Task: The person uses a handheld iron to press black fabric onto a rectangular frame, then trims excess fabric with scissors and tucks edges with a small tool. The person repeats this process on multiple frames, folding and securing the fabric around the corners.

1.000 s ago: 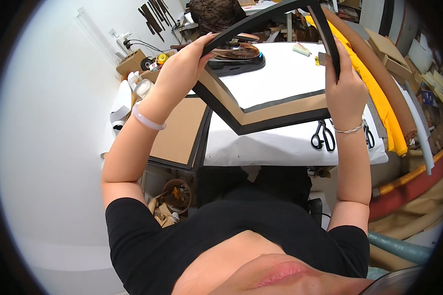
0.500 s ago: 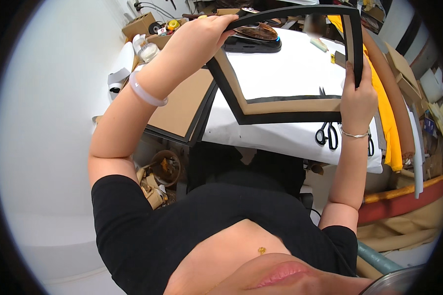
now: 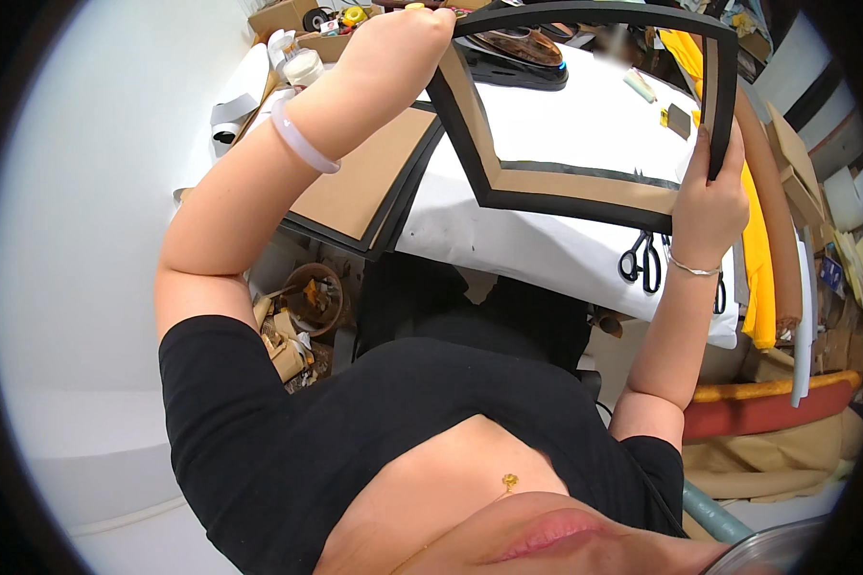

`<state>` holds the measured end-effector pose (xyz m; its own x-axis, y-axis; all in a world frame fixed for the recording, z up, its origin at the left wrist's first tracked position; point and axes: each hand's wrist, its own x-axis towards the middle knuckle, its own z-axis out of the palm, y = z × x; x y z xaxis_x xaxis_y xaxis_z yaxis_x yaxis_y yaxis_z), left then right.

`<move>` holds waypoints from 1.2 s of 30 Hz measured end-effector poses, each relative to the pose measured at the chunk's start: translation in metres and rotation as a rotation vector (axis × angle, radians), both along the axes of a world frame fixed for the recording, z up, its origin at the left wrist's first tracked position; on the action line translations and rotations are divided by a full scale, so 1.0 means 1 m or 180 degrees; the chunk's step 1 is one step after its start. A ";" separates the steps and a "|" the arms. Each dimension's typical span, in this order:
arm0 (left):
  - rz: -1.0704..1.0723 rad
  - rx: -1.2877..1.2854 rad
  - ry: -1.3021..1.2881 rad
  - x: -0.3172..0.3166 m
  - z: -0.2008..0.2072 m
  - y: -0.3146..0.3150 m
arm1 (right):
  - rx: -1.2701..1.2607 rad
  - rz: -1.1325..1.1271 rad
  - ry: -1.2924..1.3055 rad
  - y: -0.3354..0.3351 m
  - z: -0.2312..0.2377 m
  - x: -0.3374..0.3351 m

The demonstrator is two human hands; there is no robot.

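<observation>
Black frame (image 3: 577, 208) is held tilted above the white counter (image 3: 484, 235). The nearer right grip (image 3: 710, 211) is closed on its right side; the left grip (image 3: 403, 40), farther off, is closed at its far-left corner, fingertips mostly hidden.

black scissors (image 3: 646, 248), yellow cloth (image 3: 759, 287)
</observation>
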<state>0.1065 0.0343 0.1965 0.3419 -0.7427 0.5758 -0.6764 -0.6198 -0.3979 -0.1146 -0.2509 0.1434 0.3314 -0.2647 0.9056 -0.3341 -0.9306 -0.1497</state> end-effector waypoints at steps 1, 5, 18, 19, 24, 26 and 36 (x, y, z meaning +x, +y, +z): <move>-0.0050 0.0007 -0.0102 0.005 -0.004 0.001 | -0.0074 0.0008 0.0005 0.000 0.001 0.001; -0.0039 -0.0040 0.0018 -0.010 -0.001 -0.007 | -0.0003 0.0013 0.0064 -0.003 -0.003 0.003; -0.1289 -0.0219 0.0241 -0.056 0.043 -0.030 | 0.0112 0.0303 -0.0040 0.012 -0.008 0.001; -0.1420 -0.0381 0.0230 -0.056 0.040 -0.036 | 0.0074 0.0301 -0.0070 0.011 -0.008 0.001; -0.1144 -0.0484 -0.0007 -0.066 0.039 -0.040 | 0.0005 0.0504 -0.0129 0.008 -0.010 0.004; -0.0781 -0.0230 0.0351 -0.070 0.052 -0.040 | 0.0419 0.0588 -0.0023 0.011 -0.013 0.010; -0.2882 -0.1327 0.2107 -0.061 0.109 0.046 | 0.3020 0.2719 -0.0365 -0.040 -0.076 0.057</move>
<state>0.0457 0.0801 0.3055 0.1118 -0.6646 0.7388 -0.9315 0.1889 0.3109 -0.0578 -0.2913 0.0679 0.6476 -0.5620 0.5145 0.3725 -0.3555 -0.8572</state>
